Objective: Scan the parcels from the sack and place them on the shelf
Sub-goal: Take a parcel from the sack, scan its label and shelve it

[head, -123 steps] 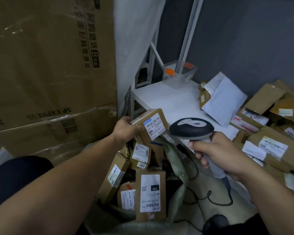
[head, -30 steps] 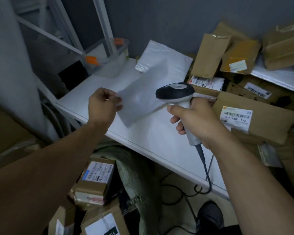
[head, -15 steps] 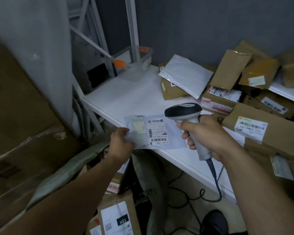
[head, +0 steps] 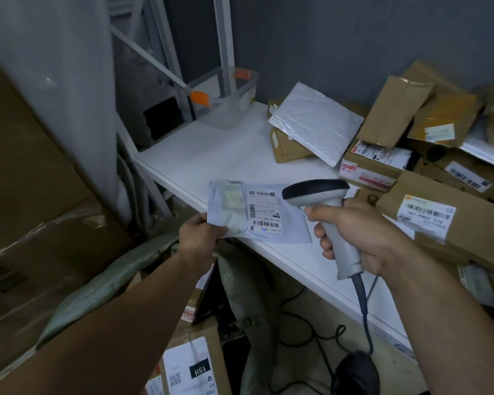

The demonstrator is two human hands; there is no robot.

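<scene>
Left grip [head: 200, 238]: pinches the grey mailer [head: 293, 229] by one corner, label up, over the shelf's [head: 211, 155] front edge.
Right grip [head: 362, 235]: curled round the scanner [head: 315, 192] handle, head just above the label, likely to read its barcode.
Sack [head: 248, 289]: below the shelf edge.

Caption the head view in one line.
Left hand holds a white mailer label-up at the shelf edge while right hand grips a barcode scanner beside it.

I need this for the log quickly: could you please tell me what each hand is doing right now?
Left hand: pinches the corner of a white mailer bag, label facing up.
Right hand: grips the scanner by its handle.
</scene>
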